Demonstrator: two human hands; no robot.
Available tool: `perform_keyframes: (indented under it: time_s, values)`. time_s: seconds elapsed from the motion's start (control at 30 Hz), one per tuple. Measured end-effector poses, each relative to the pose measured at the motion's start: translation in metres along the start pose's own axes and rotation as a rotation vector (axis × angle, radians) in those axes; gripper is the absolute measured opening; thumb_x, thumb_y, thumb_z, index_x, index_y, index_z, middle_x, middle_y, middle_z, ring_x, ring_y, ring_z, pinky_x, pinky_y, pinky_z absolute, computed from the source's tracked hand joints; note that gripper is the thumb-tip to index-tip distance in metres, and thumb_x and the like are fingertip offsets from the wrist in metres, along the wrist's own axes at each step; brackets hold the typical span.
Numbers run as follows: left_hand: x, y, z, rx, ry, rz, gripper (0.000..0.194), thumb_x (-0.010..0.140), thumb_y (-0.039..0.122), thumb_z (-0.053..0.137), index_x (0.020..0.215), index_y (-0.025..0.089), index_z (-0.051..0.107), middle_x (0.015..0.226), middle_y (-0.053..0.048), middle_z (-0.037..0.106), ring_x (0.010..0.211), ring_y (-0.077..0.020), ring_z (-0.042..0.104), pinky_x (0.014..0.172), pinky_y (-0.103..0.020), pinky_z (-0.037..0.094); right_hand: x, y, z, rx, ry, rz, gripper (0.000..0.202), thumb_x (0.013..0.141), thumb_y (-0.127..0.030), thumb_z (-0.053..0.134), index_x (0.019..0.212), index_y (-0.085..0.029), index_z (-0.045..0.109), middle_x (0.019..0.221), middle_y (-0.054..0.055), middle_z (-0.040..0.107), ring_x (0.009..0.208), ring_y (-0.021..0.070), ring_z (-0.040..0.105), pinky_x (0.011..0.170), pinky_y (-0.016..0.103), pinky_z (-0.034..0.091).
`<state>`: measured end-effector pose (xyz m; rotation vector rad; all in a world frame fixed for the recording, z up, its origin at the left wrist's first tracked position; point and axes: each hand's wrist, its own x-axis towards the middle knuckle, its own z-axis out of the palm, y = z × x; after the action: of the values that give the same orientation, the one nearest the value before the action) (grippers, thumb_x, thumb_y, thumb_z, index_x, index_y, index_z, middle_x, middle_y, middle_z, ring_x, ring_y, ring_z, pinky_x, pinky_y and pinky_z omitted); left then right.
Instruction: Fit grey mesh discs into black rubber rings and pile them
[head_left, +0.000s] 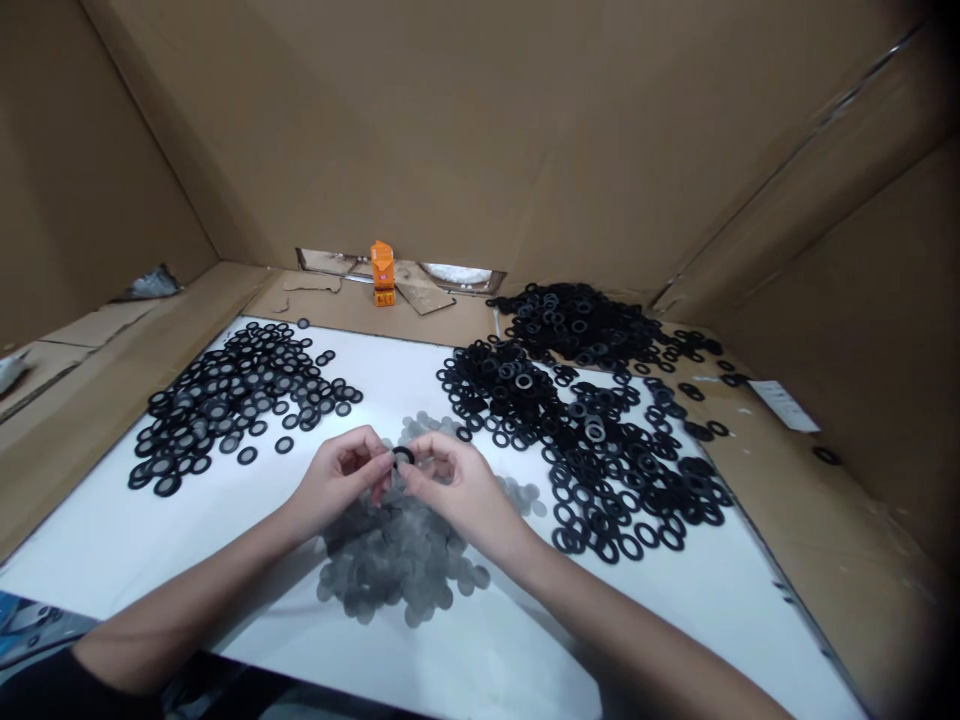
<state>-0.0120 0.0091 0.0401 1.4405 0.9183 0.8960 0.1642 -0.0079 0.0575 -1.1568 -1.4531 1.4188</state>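
Near the middle of the white board, my left hand [346, 468] and my right hand [454, 480] meet at a black ring [403, 455]. Thumb and fingers of each hand pinch its edge, and a grey disc seems to show within it. Below and behind the hands lies a pile of thin grey discs [405, 570]. On the left side of the board are black rings with grey centres [247, 380]. Open black rings [600, 450] cover much of the right side.
Another heap of black rings [577, 320] is at the back right. An orange box [382, 272] stands by the rear cardboard wall [450, 130]. A white label [784, 405] lies at the right, beyond the white board's [525, 640] edge.
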Motion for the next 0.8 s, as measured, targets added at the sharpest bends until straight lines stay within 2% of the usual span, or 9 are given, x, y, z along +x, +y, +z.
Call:
perform_keyframes:
  time_s: [0.17,0.33,0.43,0.53,0.67,0.8]
  values:
    - [-0.001,-0.002,0.002,-0.029,-0.047,-0.005,0.031,0.087,0.038,0.055,0.066,0.017,0.046,0.059,0.002,0.058,0.049,-0.0100,0.053,0.053,-0.023,0.043,0.003,0.004,0.002,0.106,-0.006,0.024,0.019,0.083,-0.034,0.059,0.073,-0.018,0.058,0.067,-0.001,0.058,0.066,0.0137,0.056,0.064,0.025,0.043]
    - [-0.002,0.000,0.000,0.170,-0.070,0.056,0.030,0.090,0.039,0.047,0.071,0.016,0.052,0.064,0.001,0.055,0.059,-0.0118,0.052,0.058,-0.023,0.041,0.000,0.001,0.000,-0.050,-0.009,-0.005,0.011,0.082,-0.028,0.059,0.076,-0.019,0.060,0.070,-0.001,0.058,0.068,0.0140,0.054,0.062,0.025,0.040]
    - [-0.004,-0.007,0.000,0.265,-0.073,0.102,0.033,0.093,0.039,0.042,0.069,0.017,0.049,0.061,0.002,0.053,0.059,-0.0120,0.050,0.059,-0.023,0.039,-0.003,0.000,0.003,-0.108,0.024,-0.039,0.008,0.081,-0.025,0.059,0.077,-0.019,0.060,0.070,-0.002,0.058,0.069,0.0143,0.054,0.064,0.025,0.040]
    - [-0.006,-0.018,0.003,0.232,-0.056,0.117,0.037,0.094,0.043,0.039,0.065,0.019,0.042,0.054,0.003,0.051,0.053,-0.0117,0.047,0.055,-0.023,0.036,-0.004,0.003,0.009,-0.002,0.048,-0.012,0.010,0.081,-0.028,0.060,0.077,-0.019,0.061,0.071,-0.001,0.060,0.070,0.0147,0.056,0.067,0.026,0.043]
    - [-0.007,-0.025,0.006,0.132,-0.034,0.061,0.038,0.093,0.046,0.041,0.066,0.019,0.041,0.050,0.003,0.051,0.050,-0.0115,0.047,0.053,-0.023,0.035,-0.003,0.007,0.013,0.182,0.007,0.050,0.015,0.082,-0.031,0.061,0.074,-0.018,0.061,0.068,-0.001,0.062,0.067,0.0145,0.058,0.066,0.026,0.045]
    - [-0.007,-0.024,0.008,0.029,-0.020,0.050,0.037,0.092,0.045,0.043,0.065,0.018,0.043,0.049,0.004,0.048,0.048,-0.0105,0.045,0.052,-0.022,0.034,-0.002,0.005,0.010,0.174,-0.004,0.023,0.013,0.081,-0.028,0.063,0.074,-0.017,0.062,0.066,-0.002,0.059,0.064,0.0125,0.055,0.065,0.024,0.043]
